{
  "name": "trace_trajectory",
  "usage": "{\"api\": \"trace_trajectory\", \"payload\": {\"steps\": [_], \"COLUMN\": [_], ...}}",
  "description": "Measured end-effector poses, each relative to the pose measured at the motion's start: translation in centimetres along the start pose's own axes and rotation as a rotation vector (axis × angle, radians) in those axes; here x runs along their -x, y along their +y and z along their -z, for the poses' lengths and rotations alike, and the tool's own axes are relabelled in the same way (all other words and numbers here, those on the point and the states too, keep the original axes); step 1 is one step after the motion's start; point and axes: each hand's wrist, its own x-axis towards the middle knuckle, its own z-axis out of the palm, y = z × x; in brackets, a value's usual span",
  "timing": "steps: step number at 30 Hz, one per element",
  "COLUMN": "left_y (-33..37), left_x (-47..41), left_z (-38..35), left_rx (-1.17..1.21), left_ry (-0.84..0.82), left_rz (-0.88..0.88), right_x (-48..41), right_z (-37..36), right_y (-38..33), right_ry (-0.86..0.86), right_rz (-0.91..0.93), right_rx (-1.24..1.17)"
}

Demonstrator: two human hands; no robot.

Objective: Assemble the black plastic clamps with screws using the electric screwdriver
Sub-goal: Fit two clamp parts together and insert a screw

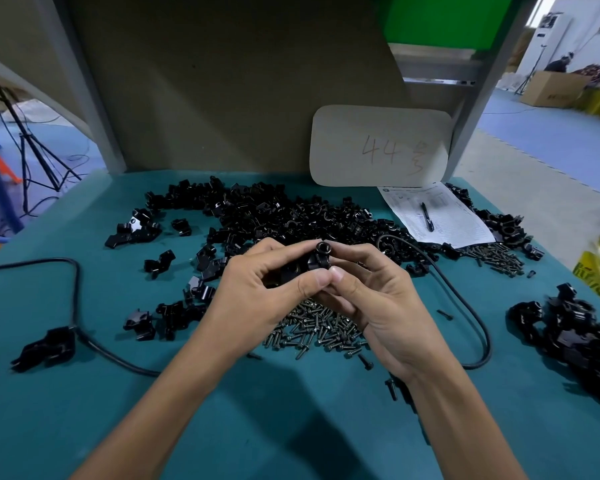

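Observation:
Above the middle of the teal table (84, 410), both hands hold one black plastic clamp (317, 259) between them. My left hand (257, 289) grips its left part with curled fingers and thumb. My right hand (378, 292) pinches its right part, thumb against the left thumb. A heap of small dark screws (319, 332) lies right under the hands. A big pile of loose black clamp parts (274, 209) spreads behind them. No electric screwdriver is clearly visible.
A black cable (465, 299) loops round the right side and another cable (73, 299) runs on the left. More clamps (575, 337) are heaped at the right edge. A paper sheet with a pen (426, 216) and more screws (496, 254) lie back right.

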Motion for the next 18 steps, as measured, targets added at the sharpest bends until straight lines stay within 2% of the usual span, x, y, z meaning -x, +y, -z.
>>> {"api": "trace_trajectory", "payload": {"steps": [18], "left_y": [0.33], "left_x": [0.13], "left_z": [-0.47], "left_rx": [0.015], "left_ry": [-0.002], "left_rz": [-0.010], "right_x": [0.41], "right_z": [0.63], "right_y": [0.21], "right_ry": [0.003], "right_rz": [0.018], "right_rx": [-0.021]}}
